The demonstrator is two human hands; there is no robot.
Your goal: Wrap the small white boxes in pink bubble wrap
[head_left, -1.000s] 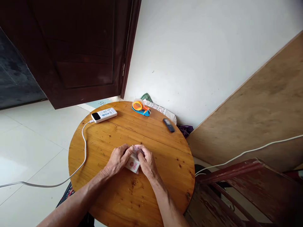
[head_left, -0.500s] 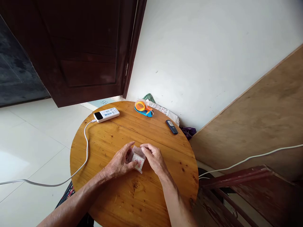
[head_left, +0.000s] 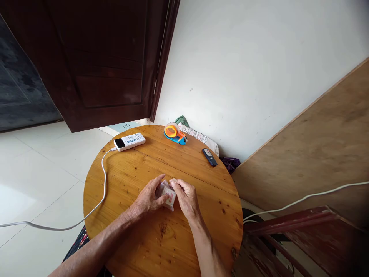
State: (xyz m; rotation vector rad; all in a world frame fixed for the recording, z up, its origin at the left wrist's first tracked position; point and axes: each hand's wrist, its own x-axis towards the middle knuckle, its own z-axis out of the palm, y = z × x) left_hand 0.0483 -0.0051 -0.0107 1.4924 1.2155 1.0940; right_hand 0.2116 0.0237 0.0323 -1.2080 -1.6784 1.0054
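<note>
A small, pale packet (head_left: 171,196) with red print, in thin see-through wrapping, rests on the round wooden table (head_left: 127,173). My left hand (head_left: 147,199) grips its left side, thumb across the near face and fingers behind. With thumb and forefinger together, my right hand (head_left: 186,197) pinches at the far right edge of the wrapping. The fingertips partly hide what exactly is pinched there.
Toward the back stand a white power bank (head_left: 129,141) with a white cable (head_left: 105,173) and an orange and blue tape dispenser (head_left: 175,133). A dark handheld device (head_left: 209,157) lies at the back right. A dark red wooden chair (head_left: 291,221) is beside the table.
My right hand's fingers have closed in on the far edge of the wrapping, which is now gathered more tightly. My left hand keeps its hold on the packet.
</note>
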